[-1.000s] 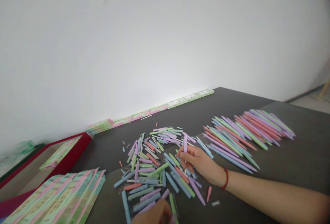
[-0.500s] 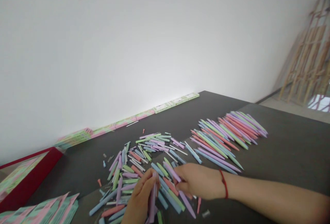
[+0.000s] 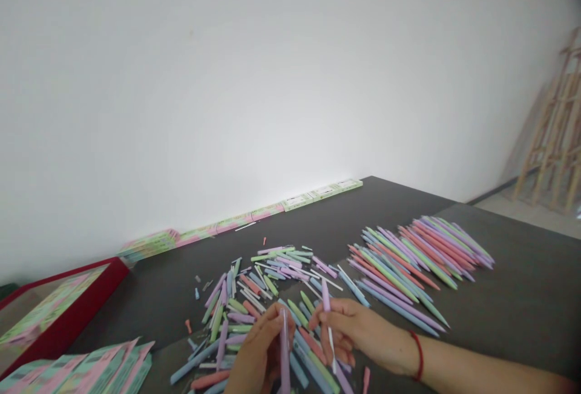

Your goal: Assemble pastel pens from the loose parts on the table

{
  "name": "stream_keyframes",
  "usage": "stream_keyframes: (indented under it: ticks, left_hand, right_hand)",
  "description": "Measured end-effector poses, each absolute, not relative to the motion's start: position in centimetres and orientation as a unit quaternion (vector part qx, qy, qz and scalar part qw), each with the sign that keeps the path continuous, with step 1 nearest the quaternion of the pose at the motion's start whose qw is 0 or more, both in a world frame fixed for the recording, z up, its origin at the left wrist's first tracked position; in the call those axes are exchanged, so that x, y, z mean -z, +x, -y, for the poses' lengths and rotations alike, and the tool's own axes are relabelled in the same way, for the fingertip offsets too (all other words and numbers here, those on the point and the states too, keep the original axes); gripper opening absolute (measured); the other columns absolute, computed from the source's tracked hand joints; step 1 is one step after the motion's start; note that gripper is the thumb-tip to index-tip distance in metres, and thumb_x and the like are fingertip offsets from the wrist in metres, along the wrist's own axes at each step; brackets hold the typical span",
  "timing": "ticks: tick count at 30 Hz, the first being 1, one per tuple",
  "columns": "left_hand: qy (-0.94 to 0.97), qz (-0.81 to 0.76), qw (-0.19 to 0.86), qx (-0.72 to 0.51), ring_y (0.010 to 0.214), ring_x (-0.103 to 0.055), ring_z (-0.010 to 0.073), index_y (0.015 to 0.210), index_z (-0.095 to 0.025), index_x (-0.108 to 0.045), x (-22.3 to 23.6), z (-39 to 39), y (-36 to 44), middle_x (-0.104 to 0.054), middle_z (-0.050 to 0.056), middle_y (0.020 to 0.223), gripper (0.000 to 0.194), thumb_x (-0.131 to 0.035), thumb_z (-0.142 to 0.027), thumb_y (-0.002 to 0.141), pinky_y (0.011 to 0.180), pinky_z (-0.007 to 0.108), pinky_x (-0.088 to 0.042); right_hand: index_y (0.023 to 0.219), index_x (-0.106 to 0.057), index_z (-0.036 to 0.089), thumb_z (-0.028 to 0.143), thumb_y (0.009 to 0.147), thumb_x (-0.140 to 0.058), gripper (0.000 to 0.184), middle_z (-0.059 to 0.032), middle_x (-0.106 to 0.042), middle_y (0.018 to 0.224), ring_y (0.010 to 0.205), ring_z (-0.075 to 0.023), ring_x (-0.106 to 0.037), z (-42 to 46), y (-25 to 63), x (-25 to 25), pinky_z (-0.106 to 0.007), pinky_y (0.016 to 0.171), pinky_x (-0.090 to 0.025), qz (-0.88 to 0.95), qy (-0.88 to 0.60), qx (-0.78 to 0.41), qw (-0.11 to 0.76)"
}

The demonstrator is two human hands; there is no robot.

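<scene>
Tray: a red-rimmed tray (image 3: 68, 315) sits at your 9 o'clock on the dark table (image 3: 521, 273), printed cards lying inside it.
Cards: a fan of pink-and-green cards (image 3: 91, 373) lies at your 8 o'clock by the table's near edge; a second row of them (image 3: 254, 215) runs along the wall at 11 o'clock.
Loose parts: a heap of pastel pen parts (image 3: 254, 297) spreads across the table's middle at 12 o'clock, just beyond your hands.
Left hand: your left hand (image 3: 258, 354) is at 6 o'clock, fingers pinched together around a purple barrel (image 3: 284, 357), which stands nearly upright against the palm with a thin white refill (image 3: 284, 320) showing at its top.
Right hand: your right hand (image 3: 358, 333) is at 5 o'clock, just beside the left, a red cord at its wrist; thumb and forefinger are clamped on a purple piece (image 3: 325, 295) that points up and away at 12 o'clock, and a thin white rod (image 3: 331, 351) shows below the fingers.
Finished pens: a row of whole pens (image 3: 417, 261), purple, green, coral and blue, lies side by side at 2 o'clock, well apart from both hands.
Easels: wooden frames (image 3: 556, 134) lean at the wall at 3 o'clock.
</scene>
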State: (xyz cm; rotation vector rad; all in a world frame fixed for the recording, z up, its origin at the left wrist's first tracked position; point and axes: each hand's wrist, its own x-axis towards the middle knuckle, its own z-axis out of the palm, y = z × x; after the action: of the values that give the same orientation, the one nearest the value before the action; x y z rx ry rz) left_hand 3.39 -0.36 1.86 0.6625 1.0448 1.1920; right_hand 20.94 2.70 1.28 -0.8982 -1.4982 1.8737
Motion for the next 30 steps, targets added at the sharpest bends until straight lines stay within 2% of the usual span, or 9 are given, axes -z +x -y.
stream_keyframes:
  ticks: [2, 5, 9, 11, 14, 18, 21, 26, 30]
  left_hand:
    - [0.333, -0.476, 0.661, -0.476, 0.038, -0.029, 0.0029, 0.067, -0.020, -0.047, -1.3, 0.2, 3.3, -0.038, -0.011, 0.049, 0.028, -0.068, -0.037, 0.064, 0.037, 0.013, -0.019]
    - [0.436, -0.474, 0.639, -0.419, 0.031, -0.019, 0.0023, 0.067, -0.022, -0.043, -0.2, 0.2, 3.3, -0.032, -0.014, 0.041, 0.022, -0.061, -0.035, 0.070, 0.033, 0.015, -0.011]
    - [0.538, -0.481, 0.585, -0.369, 0.025, -0.022, 0.0040, 0.069, -0.022, -0.045, 0.7, 0.5, 3.6, -0.033, -0.014, 0.034, 0.010, -0.053, -0.025, 0.074, 0.030, 0.017, -0.009]
    - [0.540, -0.478, 0.587, -0.368, 0.026, -0.025, 0.0042, 0.071, -0.021, -0.047, 0.9, 0.5, 3.7, -0.037, -0.013, 0.033, 0.007, -0.052, -0.023, 0.075, 0.031, 0.016, -0.010]
    - [0.478, -0.449, 0.629, -0.418, 0.031, -0.029, 0.0037, 0.070, -0.020, -0.047, 0.9, 0.3, 3.5, -0.048, -0.009, 0.041, 0.012, -0.055, -0.028, 0.076, 0.033, 0.014, -0.017]
    - [0.379, -0.431, 0.671, -0.470, 0.042, -0.042, 0.0060, 0.068, -0.019, -0.050, 0.7, -0.3, 2.9, -0.056, -0.004, 0.053, 0.023, -0.067, -0.034, 0.071, 0.039, 0.015, -0.032]
    - [0.349, -0.437, 0.684, -0.469, 0.043, -0.045, 0.0065, 0.070, -0.017, -0.054, 0.7, -0.5, 2.6, -0.058, -0.003, 0.053, 0.026, -0.071, -0.036, 0.068, 0.041, 0.016, -0.035]
    - [0.337, -0.436, 0.681, -0.482, 0.045, -0.045, 0.0059, 0.069, -0.016, -0.057, 0.4, -0.3, 2.5, -0.057, -0.003, 0.054, 0.026, -0.072, -0.037, 0.068, 0.042, 0.015, -0.035]
    - [0.317, -0.459, 0.650, -0.516, 0.045, -0.044, 0.0059, 0.070, -0.017, -0.058, -0.4, -0.5, 2.3, -0.053, -0.005, 0.051, 0.027, -0.075, -0.037, 0.064, 0.040, 0.014, -0.034]
  right_hand:
    - [0.094, -0.051, 0.015, 0.052, 0.078, -0.048, 0.040, 0.0019, -0.060, 0.054, 0.036, -0.0072, -0.041, -2.9, 20.9, -1.6, -0.018, 0.038, -0.031, 0.549, -0.341, -0.698, 0.308]
    - [0.094, -0.047, 0.017, 0.043, 0.080, -0.046, 0.030, 0.0028, -0.060, 0.057, 0.037, -0.0071, -0.041, -3.0, 21.8, -1.7, -0.017, 0.037, -0.029, 0.558, -0.365, -0.674, 0.318]
    - [0.080, -0.052, 0.017, 0.022, 0.077, -0.047, 0.008, 0.0055, -0.053, 0.055, 0.043, -0.0066, -0.038, -2.4, 24.1, -1.7, -0.018, 0.042, -0.027, 0.672, -0.408, -0.561, 0.260]
    - [0.074, -0.055, 0.017, 0.017, 0.075, -0.049, 0.007, 0.0055, -0.050, 0.056, 0.049, -0.0072, -0.040, -1.7, 25.0, -1.8, -0.018, 0.046, -0.028, 0.746, -0.418, -0.468, 0.222]
    - [0.070, -0.056, 0.018, 0.020, 0.073, -0.056, 0.004, 0.0039, -0.055, 0.061, 0.053, -0.0090, -0.047, -0.7, 25.3, -2.1, -0.019, 0.049, -0.029, 0.809, -0.433, -0.366, 0.157]
    - [0.078, -0.059, 0.020, 0.025, 0.070, -0.062, 0.011, -0.0012, -0.066, 0.068, 0.059, -0.0169, -0.059, -0.5, 24.6, -1.3, -0.023, 0.050, -0.029, 0.846, -0.466, -0.244, 0.088]
    - [0.081, -0.059, 0.019, 0.027, 0.072, -0.060, 0.012, -0.0054, -0.069, 0.071, 0.062, -0.0221, -0.064, -0.7, 24.3, -0.1, -0.026, 0.050, -0.027, 0.859, -0.481, -0.164, 0.064]
    - [0.082, -0.059, 0.018, 0.025, 0.074, -0.054, 0.011, -0.0072, -0.069, 0.071, 0.061, -0.0227, -0.064, -0.8, 24.1, 0.0, -0.028, 0.049, -0.026, 0.866, -0.481, -0.127, 0.051]
    - [0.074, -0.056, 0.017, 0.020, 0.074, -0.051, 0.006, -0.0023, -0.062, 0.066, 0.056, -0.0148, -0.054, -1.3, 24.3, -2.1, -0.025, 0.050, -0.027, 0.851, -0.473, -0.204, 0.102]
